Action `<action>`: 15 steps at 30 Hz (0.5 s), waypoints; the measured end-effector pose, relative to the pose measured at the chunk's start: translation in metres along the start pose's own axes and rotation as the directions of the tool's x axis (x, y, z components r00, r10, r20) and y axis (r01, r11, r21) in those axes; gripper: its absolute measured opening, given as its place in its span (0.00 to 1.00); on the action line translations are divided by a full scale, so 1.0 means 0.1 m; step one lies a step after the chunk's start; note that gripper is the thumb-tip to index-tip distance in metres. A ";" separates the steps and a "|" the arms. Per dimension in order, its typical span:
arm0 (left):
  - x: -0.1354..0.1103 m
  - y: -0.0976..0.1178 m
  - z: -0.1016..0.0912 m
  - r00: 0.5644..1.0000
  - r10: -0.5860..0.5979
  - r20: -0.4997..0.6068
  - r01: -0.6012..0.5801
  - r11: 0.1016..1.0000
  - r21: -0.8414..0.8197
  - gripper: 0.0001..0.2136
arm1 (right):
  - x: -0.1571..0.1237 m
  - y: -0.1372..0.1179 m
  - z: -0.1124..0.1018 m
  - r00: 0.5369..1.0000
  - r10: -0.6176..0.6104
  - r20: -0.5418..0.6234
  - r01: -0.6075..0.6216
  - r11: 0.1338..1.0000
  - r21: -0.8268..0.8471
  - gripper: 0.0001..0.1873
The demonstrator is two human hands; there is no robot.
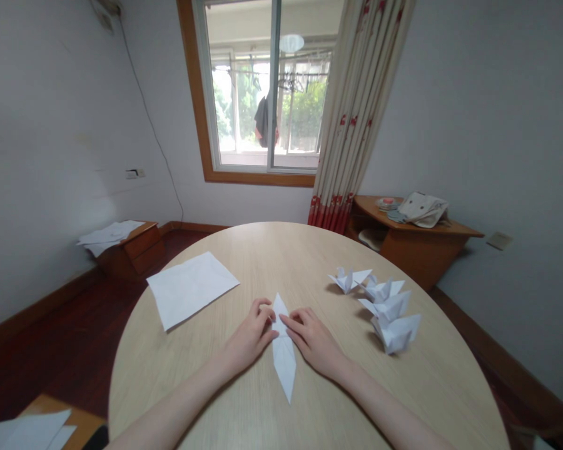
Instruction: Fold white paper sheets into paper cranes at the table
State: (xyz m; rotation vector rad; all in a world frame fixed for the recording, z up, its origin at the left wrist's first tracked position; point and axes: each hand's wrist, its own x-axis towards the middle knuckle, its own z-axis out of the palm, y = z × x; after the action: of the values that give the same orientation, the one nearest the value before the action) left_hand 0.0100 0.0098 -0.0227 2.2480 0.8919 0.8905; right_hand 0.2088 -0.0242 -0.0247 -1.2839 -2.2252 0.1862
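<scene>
A long, narrow diamond of folded white paper (285, 362) lies on the round wooden table (244, 400), pointed at its far and near ends. My left hand (254, 331) rests at its left edge, with curled fingers and thumb touching the paper around the middle. From the other side my right hand (313, 337) presses its fingertips onto the upper half, close to the centre line. Creases cross the paper between the two hands. Parts of its side edges are hidden under my fingers.
Several folded paper cranes (394, 328) stand at the table's right. A stack of white paper sheets (192, 287) lies at the left. Beyond the table are a small drawer cabinet (143, 247) with papers, a corner desk (417, 240) with a cloth bag (423, 209), and a curtain (351, 125).
</scene>
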 end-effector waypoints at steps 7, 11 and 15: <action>0.00 -0.03 -0.02 1.000 -0.012 0.008 0.011 0.989 0.151 0.04 | -0.01 0.02 0.02 1.000 -0.006 -0.019 0.006 0.999 -0.038 0.17; 0.02 -0.03 -0.04 1.000 0.005 0.025 -0.011 0.967 0.255 0.03 | -0.01 0.04 0.02 1.000 -0.005 0.028 0.007 0.999 -0.047 0.17; 0.04 -0.02 -0.04 1.000 0.026 0.015 -0.030 0.943 0.331 0.03 | 0.00 0.06 0.03 0.999 0.008 0.037 -0.006 0.999 -0.048 0.17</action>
State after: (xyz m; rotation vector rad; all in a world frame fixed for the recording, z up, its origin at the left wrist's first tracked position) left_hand 0.0083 0.0149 -0.0206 2.5527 1.0739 0.7866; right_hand 0.2113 -0.0206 -0.0296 -1.3236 -2.2693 0.1617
